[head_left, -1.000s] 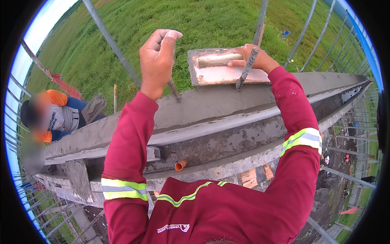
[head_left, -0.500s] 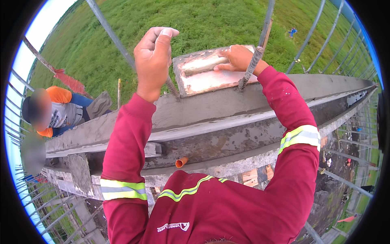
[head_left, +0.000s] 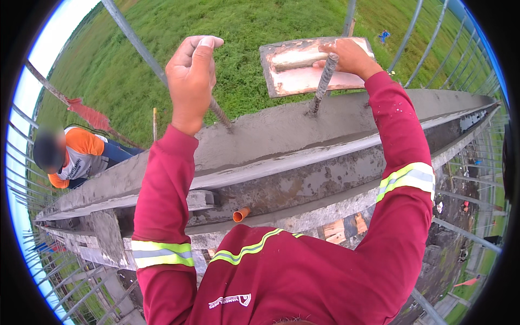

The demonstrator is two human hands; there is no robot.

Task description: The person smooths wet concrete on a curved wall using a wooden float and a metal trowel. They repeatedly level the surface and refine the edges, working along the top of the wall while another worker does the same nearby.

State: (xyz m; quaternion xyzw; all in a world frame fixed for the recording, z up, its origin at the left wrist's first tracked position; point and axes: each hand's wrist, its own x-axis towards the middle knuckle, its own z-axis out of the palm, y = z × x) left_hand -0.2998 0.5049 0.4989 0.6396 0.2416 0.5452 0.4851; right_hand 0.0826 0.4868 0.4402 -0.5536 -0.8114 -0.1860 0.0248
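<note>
My right hand (head_left: 351, 57) grips the bar handle of a rectangular plastering float (head_left: 317, 81), its face worn and smeared with mortar. The float hangs at the far side of a grey concrete beam (head_left: 271, 132), behind an upright ribbed steel bar (head_left: 325, 81). My left hand (head_left: 190, 78) is raised above the beam with its fingers curled and thumb pressed alongside. A slanting metal pole (head_left: 132, 35) passes behind that hand, coming out below as a ribbed bar (head_left: 221, 114) set in the beam. What the left fingers hold, if anything, is hidden.
Nearer me runs a wet gutter channel (head_left: 303, 181) with an orange pipe end (head_left: 241, 214) and a concrete block (head_left: 200, 200). At left, a person (head_left: 89, 149) in an orange-sleeved shirt is beside the beam. Scaffold poles (head_left: 406, 38) line both sides; grass (head_left: 244, 32) lies far below.
My right hand has carried the float right and outward, away from the beam's top edge. The left hand keeps its curled shape. The view has shifted slightly, and the person at left has shifted.
</note>
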